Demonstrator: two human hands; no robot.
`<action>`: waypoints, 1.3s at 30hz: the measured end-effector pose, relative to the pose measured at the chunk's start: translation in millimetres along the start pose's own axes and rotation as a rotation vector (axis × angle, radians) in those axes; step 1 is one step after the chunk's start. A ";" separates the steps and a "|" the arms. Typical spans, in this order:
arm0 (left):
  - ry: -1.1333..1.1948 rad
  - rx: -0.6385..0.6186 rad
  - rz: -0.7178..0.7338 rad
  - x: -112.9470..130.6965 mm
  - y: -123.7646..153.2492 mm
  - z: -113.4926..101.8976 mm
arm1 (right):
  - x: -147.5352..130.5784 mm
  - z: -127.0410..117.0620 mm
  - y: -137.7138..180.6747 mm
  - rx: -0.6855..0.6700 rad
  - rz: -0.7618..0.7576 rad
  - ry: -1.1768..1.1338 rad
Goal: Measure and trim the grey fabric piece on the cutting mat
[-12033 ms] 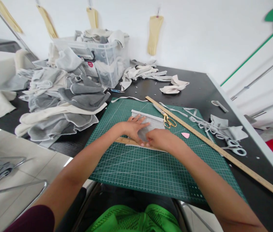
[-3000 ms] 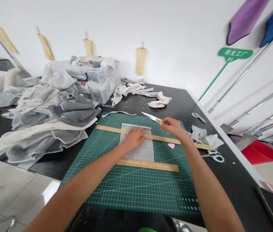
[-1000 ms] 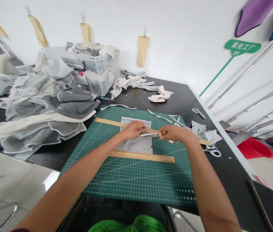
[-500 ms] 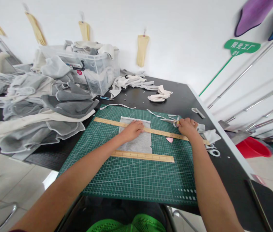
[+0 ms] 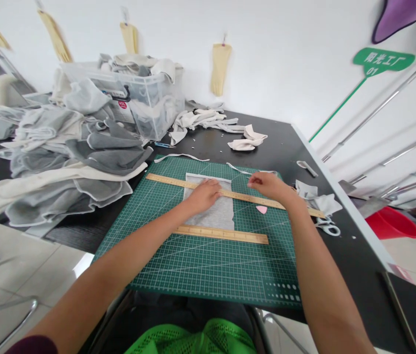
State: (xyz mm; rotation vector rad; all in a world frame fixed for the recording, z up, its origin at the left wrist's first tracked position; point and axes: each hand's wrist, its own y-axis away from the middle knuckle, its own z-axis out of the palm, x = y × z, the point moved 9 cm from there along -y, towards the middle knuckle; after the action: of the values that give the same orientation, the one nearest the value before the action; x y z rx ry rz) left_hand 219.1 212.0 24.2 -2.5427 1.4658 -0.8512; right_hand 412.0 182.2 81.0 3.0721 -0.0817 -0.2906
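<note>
My left hand point(image 5: 205, 194) lies flat with fingers stretched over a wooden ruler point(image 5: 247, 197) and a grey piece of fabric point(image 5: 217, 216), pressing both on the green cutting mat point(image 5: 200, 268). My right hand point(image 5: 269, 187) hovers just above the ruler, right of the fabric, with fingers curled together and no object visible in them. Below it lies a pink piece of tailor's chalk point(image 5: 261, 209). A second wooden ruler point(image 5: 226, 234) runs along the fabric's near edge. The small scissors seen earlier are hidden, perhaps behind my right hand or wrist.
Grey and white fabric pieces point(image 5: 56, 162) are heaped on the left beside a full clear bin point(image 5: 156, 108). Fabric strips point(image 5: 204, 120) lie behind the mat. White-handled scissors point(image 5: 328, 226) and scraps point(image 5: 324, 202) are at right, a dark phone-like slab point(image 5: 410, 307) nearer.
My right hand has moved left from the small scissors it was at, toward the fabric, with its fingers now curled. My left hand stays on the ruler. The view has shifted slightly.
</note>
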 end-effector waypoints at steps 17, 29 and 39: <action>-0.263 -0.371 0.117 2.6 13.4 14.0 | -168.9 72.7 61.3 -0.457 -0.376 0.122; -0.327 -0.347 0.099 6.6 16.9 8.2 | -159.1 61.9 65.1 -0.443 -0.219 0.248; -0.296 -0.406 0.019 8.2 26.8 16.2 | -168.2 42.3 75.9 -0.482 -0.158 0.328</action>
State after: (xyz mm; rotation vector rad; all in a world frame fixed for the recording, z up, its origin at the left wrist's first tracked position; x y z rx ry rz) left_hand 209.7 187.7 5.0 -2.7634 1.6963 -0.1660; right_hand 235.5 114.1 75.3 2.6030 0.2137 0.1690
